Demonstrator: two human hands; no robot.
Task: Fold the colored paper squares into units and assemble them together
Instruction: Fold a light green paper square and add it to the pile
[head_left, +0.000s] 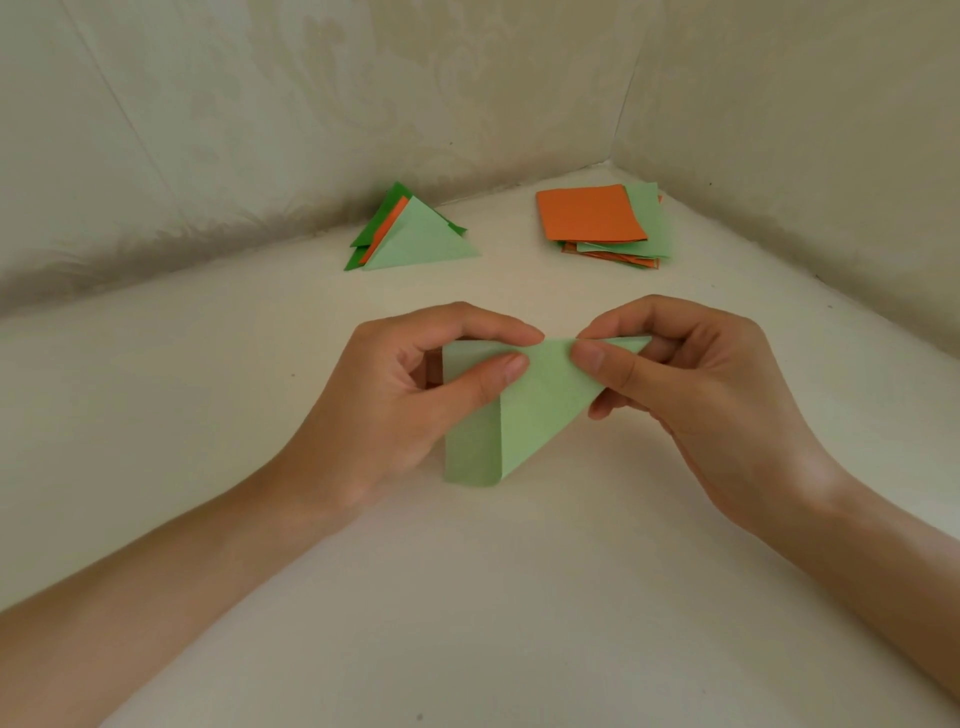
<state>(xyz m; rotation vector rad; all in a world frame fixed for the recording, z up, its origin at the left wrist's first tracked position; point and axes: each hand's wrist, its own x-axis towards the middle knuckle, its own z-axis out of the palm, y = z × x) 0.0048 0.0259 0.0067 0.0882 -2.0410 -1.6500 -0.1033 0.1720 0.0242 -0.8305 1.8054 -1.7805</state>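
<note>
A light green paper square (524, 410), partly folded along a diagonal, is held above the white table in the middle of the view. My left hand (395, 400) pinches its upper left part between thumb and forefinger. My right hand (691, 384) pinches the upper right corner, where two layers meet. The fold at the bottom looks soft and rounded. Behind on the left lies a pile of folded triangles (410, 234) in light green, orange and dark green. Behind on the right lies a stack of flat squares (602, 218) with an orange sheet on top.
The white table (467, 597) sits in a corner between two pale patterned walls (311, 104), which meet at the back right. Both paper piles lie close to the walls.
</note>
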